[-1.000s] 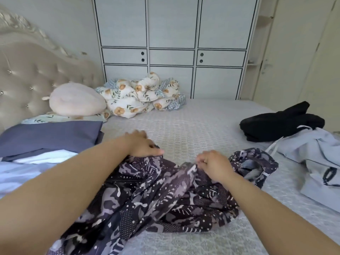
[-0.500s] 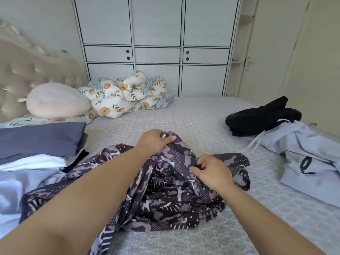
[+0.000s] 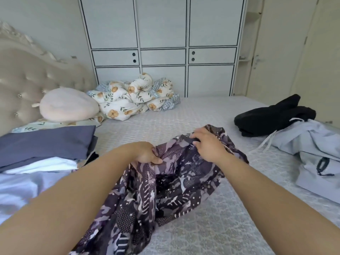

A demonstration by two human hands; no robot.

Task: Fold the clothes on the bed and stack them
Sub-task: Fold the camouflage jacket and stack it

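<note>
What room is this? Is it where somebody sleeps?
Most likely a bedroom. There is a bed with a padded headboard, a round pillow, and a tall white wardrobe behind it.

Home bedroom. Bed with grey textured cover fills view; tufted, button-studded headboard at left. Pale built-in wardrobe with panelled doors along far wall, room door at right. Floral quilt bundled beside round pink cushion; clothes lie scattered on bed.
</note>
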